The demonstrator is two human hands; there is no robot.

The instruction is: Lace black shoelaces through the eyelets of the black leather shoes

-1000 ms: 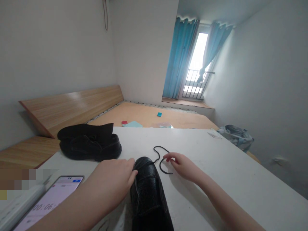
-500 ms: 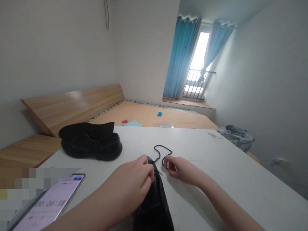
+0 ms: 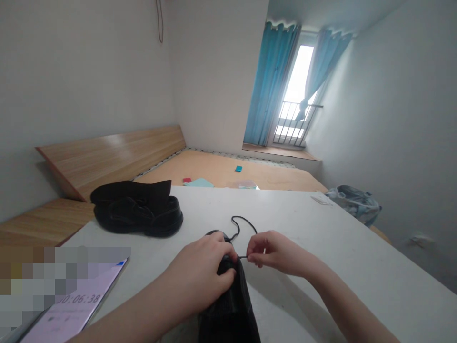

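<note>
A black leather shoe lies on the white table in front of me, toe pointing away. My left hand is closed on its upper, with the fingers over the edge and the thumb apart on the near side. What the fingertips press on is partly hidden. A thin black shoelace loops out from the shoe over the table. Just right of the shoe, my right hand pinches the lace between thumb and fingertips. A short length of it spans the gap to the shoe's side.
A second black shoe with a black insole-like piece on it is at the table's left. A phone showing a timer lies at the near left. Past the table is a bed; a bag stands beyond the right edge.
My left hand has moved right across the shoe, from its left side to its right edge. My right hand has taken the lace end and brought it against the shoe's side.
</note>
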